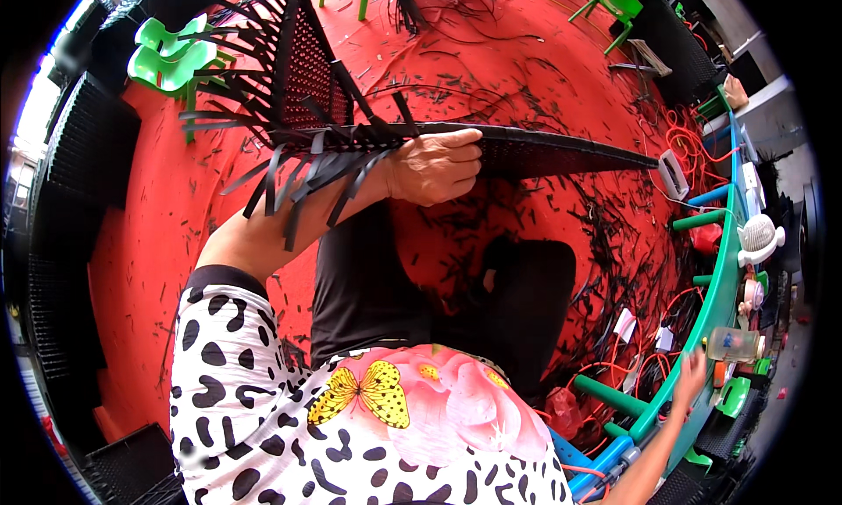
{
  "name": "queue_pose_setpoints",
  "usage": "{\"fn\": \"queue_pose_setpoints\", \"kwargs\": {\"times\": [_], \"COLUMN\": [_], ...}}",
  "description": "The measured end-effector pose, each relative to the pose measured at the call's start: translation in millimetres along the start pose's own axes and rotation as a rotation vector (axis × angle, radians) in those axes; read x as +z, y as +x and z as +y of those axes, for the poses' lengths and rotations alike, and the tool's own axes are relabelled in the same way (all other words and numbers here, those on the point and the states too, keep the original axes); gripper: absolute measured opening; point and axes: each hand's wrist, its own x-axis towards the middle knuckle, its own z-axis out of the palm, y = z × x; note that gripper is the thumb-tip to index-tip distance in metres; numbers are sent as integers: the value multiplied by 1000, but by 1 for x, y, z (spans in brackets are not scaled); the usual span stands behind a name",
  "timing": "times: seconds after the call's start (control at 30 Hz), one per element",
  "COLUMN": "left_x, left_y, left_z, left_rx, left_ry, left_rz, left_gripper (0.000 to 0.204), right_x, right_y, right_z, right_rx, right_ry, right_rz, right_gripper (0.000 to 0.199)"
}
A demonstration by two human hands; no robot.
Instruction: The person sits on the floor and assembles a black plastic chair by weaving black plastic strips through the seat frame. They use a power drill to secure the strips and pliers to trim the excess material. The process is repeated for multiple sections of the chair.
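A black woven basket-like piece [544, 151] spans the space in front of me, with one panel standing up on the left. Many loose black strips [298, 185] stick out from its left corner. My left hand [436, 167] is closed on its near top edge, fingers curled around the rim. At the lower right, my right hand [691, 380] is by the edge of a green bench [715, 308], close to a clear jar [735, 344] lying on its side. The right fingers are small and blurred, so their grip is unclear.
Black strip offcuts litter the red floor [175, 242]. Green plastic chairs [171, 62] stand at the far left and far right. Orange cords [693, 150] tangle beside the bench. A white handheld fan [759, 239] sits on it. Dark woven panels [83, 145] line the left side.
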Motion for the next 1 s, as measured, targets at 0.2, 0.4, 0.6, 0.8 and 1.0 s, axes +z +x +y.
{"fn": "queue_pose_setpoints", "kwargs": {"times": [0.2, 0.4, 0.6, 0.8, 1.0], "left_x": [0, 34, 10, -7, -4], "left_y": [0, -12, -13, -9, -24], "left_z": [-2, 9, 61, 67, 64], "left_rx": [-53, -90, -111, -181, -215], "left_ry": [-33, 67, -29, -210, -193], "left_rz": [-140, 46, -257, -168, -193], "left_gripper": [7, 9, 17, 19, 17], "right_x": [125, 228, 245, 239, 245], "right_y": [-20, -41, -41, -25, -18], "right_z": [-357, -489, -490, -503, -516], "right_rx": [-965, -1357, -1345, -1173, -1324], "right_ry": [422, 512, 378, 665, 552], "right_rz": [-202, -297, -275, -652, -472], "right_gripper": [43, 45, 35, 33, 32]}}
